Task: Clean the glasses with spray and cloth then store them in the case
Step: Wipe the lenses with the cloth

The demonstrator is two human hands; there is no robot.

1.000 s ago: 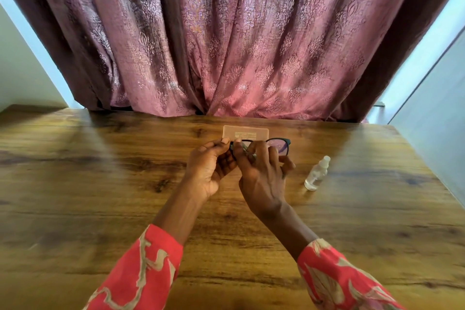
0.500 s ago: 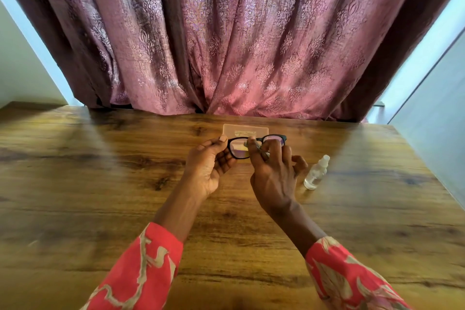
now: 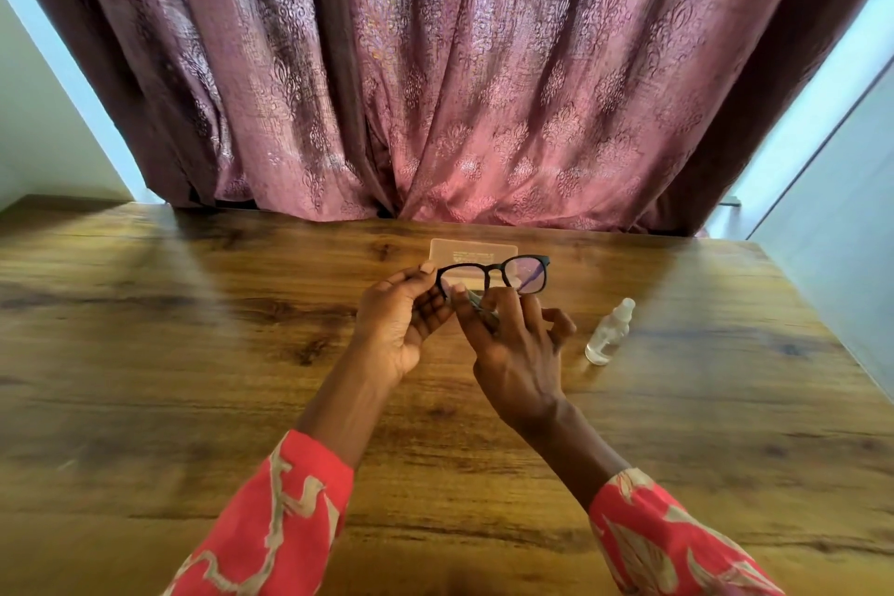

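Midway: left hand (image 3: 404, 327) pinches glasses (image 3: 493, 276) by 1 corner, right hand (image 3: 508, 339) rubs lens with what looks like cloth (image 3: 476, 302); bottle (image 3: 608, 333) set down, case (image 3: 474, 251) unused.

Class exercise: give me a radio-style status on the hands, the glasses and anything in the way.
Left hand grip on glasses at frame end. Right hand pinching cloth at left lens. Spray bottle upright, right, apart. Case beyond glasses. Nothing in the way.
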